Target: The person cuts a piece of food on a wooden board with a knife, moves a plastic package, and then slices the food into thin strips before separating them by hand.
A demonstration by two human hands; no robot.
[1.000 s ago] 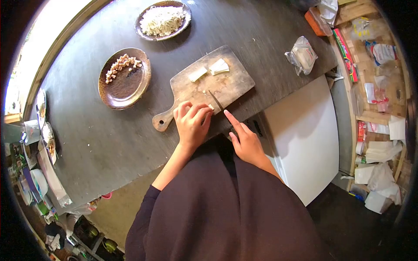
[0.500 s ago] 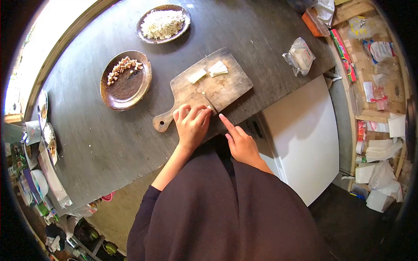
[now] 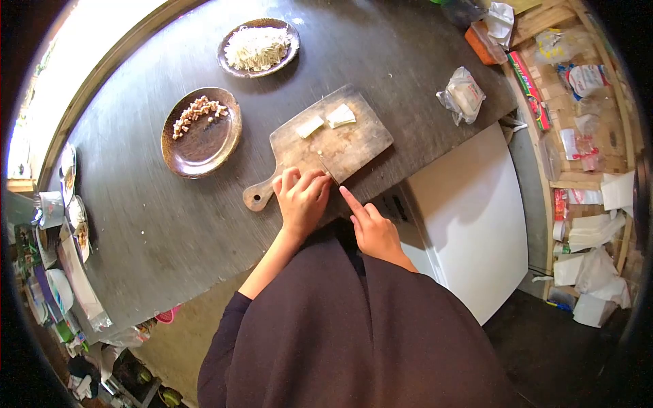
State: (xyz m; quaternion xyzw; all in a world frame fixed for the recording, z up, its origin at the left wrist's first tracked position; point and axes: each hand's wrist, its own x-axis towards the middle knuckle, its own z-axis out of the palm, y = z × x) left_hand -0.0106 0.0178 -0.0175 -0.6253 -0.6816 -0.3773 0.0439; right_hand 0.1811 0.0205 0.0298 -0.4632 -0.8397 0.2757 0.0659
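Note:
A wooden cutting board [image 3: 364, 132] with a handle lies near the front edge of the dark table. On it rest two groups of pale, flat-cut food pieces: one at the left [image 3: 310, 127] and a stack at the right [image 3: 341, 115]. My right hand [image 3: 378, 231] grips a thin knife [image 3: 330, 174], its index finger stretched along the knife's back. Beside the blade, my left hand [image 3: 300, 204] has its fingers curled and pressed down at the board's near edge. Whatever lies under those fingertips is mostly hidden. A tiny pale bit [image 3: 320, 153] sits by the knife tip.
Left of the board stands a brown plate [image 3: 194, 164] with small diced pieces. Farther back is another plate [image 3: 221, 60] heaped with pale shreds. A wrapped plastic bag [image 3: 465, 95] lies at the right, above a white appliance [image 3: 476, 211]. Utensils [image 3: 68, 180] line the left edge.
The whole view has shifted slightly, so the board and plates appear a little lower. Both hands keep almost the same place on the board, with the knife still between them.

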